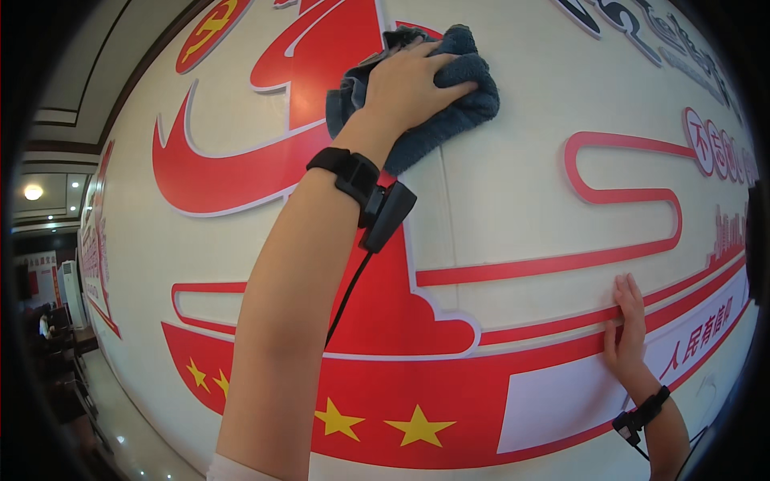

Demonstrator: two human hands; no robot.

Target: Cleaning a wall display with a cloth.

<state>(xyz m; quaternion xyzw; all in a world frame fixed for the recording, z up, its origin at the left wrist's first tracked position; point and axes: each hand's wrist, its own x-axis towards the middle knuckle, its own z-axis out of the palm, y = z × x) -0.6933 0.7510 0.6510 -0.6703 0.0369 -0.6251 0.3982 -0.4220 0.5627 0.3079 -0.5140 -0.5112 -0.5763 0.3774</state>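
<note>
My left hand point(413, 84) is raised high against the wall, pressing a dark blue-grey cloth point(461, 120). Its fingers are bent over the cloth and the thumb spreads to the right. Beneath the cloth is part of a large red raised wall decoration point(321, 72) with a white edge. My right hand point(630, 321), lower at the right, lies against the wall with fingers stretched upward and the thumb apart. It touches the area of the red stripes point(553, 327) and holds nothing. Each wrist wears a black strap with a small device and a cable point(385, 212).
The cream wall point(497, 208) carries a winding red band point(626, 195), yellow stars point(419, 426) on a red base and a white lettered panel point(553, 409). Raised characters run along the right. At the far left, a room with chairs and a shiny floor point(132, 409) recedes.
</note>
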